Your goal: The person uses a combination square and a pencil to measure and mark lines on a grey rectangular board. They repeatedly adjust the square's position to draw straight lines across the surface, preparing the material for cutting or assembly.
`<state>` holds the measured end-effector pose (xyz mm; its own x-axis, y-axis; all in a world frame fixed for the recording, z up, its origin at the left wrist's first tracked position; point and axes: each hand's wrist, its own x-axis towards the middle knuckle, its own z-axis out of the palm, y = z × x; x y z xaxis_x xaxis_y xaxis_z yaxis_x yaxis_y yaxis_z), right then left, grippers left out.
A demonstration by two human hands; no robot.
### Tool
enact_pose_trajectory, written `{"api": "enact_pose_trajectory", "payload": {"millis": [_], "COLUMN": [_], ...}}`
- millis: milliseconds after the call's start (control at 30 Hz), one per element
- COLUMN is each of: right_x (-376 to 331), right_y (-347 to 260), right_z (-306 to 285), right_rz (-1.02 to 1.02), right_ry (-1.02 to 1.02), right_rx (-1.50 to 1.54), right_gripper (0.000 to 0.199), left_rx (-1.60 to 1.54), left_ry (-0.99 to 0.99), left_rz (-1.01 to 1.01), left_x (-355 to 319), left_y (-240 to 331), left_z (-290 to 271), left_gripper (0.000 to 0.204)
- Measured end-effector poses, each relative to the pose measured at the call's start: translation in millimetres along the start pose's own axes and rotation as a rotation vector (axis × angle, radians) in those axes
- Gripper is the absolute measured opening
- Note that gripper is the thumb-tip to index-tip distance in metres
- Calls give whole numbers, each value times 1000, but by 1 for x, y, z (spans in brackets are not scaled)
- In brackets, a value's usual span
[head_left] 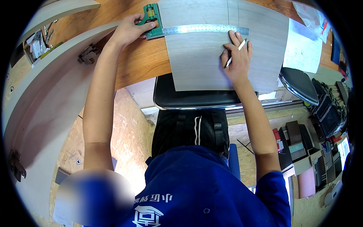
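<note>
A grey board (196,62) lies on the wooden table and juts past its near edge. At the board's left edge, my left hand (130,31) is closed on the green head (152,29) of a combination square, which has a level vial in it. Its steel ruler blade (200,29) runs rightward across the board. Between the fingers of my right hand (238,62) is a slim white pen (241,46), dark at its lower end. Fingertips of that hand rest at the near edge of the blade, toward its right end. Thin dark lines (233,13) cross the board beyond the blade.
A black chair (196,96) stands under the board's near edge. Paper sheets (302,49) and a clear plastic bag (312,19) lie right of the board. On the left, a pale door panel (49,87) with metal hinges (89,54) leans by the wooden table (145,62).
</note>
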<state>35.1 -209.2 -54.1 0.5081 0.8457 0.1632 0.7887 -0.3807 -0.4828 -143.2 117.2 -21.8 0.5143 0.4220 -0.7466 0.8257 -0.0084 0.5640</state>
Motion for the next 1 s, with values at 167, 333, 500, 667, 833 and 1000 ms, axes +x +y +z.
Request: {"api": "enact_pose_trajectory", "payload": {"millis": [167,333,500,667,833,1000], "right_x": [-1,0,0,0,0,0], "right_y": [1,1,1,0,0,0], "right_z": [0,0,1,1,1,1], "right_rz": [3,-4,-4,-2,-5,1], "right_ry": [-5,1,9,8,10,11], "right_rx": [0,-2,-1,-1,0,-5], "right_gripper": [18,18,17,17,17,17], "left_rx": [-57,-36,-36,-19,-58,-9], "left_ry": [-23,-45,-43,-40,-39,-10], "left_rz": [-27,10,15,25,10,7], "left_x": [-2,4,2,2,0,-1], "left_y": [3,-8,-6,-7,-1,-2], "left_z": [-4,-6,-5,-5,-5,-2], "left_gripper": [36,39,36,33,33,28]}}
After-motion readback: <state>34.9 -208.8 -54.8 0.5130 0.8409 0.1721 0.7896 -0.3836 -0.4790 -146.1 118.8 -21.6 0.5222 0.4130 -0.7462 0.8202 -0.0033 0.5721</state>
